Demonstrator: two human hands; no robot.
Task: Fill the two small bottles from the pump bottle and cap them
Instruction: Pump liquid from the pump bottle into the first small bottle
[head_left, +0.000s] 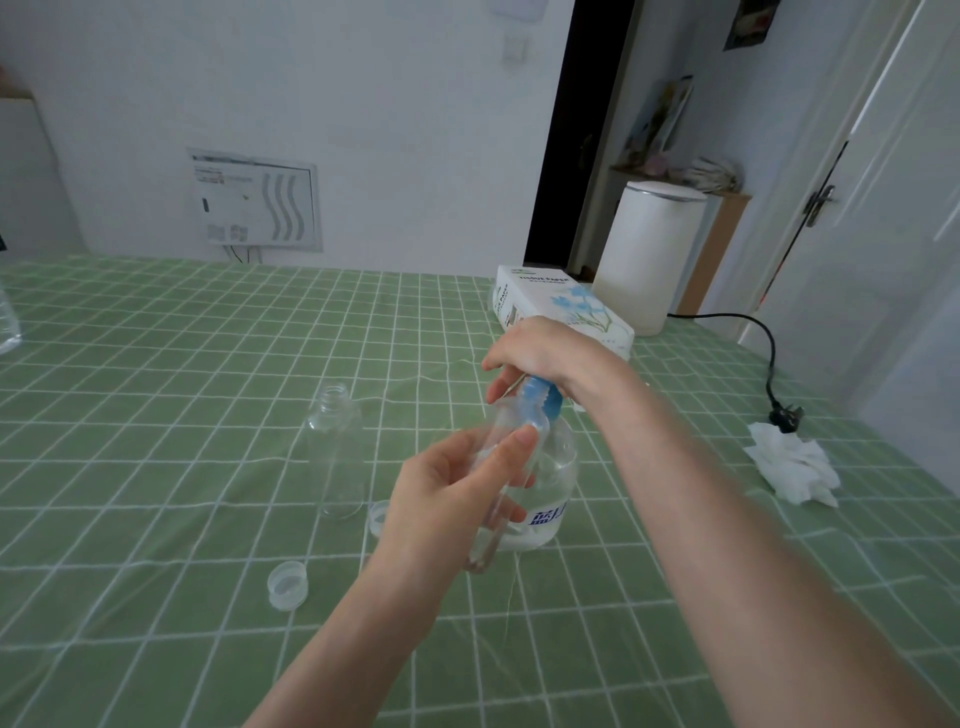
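A clear pump bottle with a blue pump head stands on the green checked table. My right hand rests over the top of the pump head, fingers curled round it. My left hand grips a small clear bottle, tilted, with its mouth up near the pump spout. A second small clear bottle stands upright and uncapped to the left. One clear cap lies at the front left; another cap lies partly hidden behind my left hand.
A tissue paper box lies behind the pump bottle. A crumpled white tissue and a black plug with cable are at the right. A white bin stands past the table's far edge. Another clear bottle shows at the left border.
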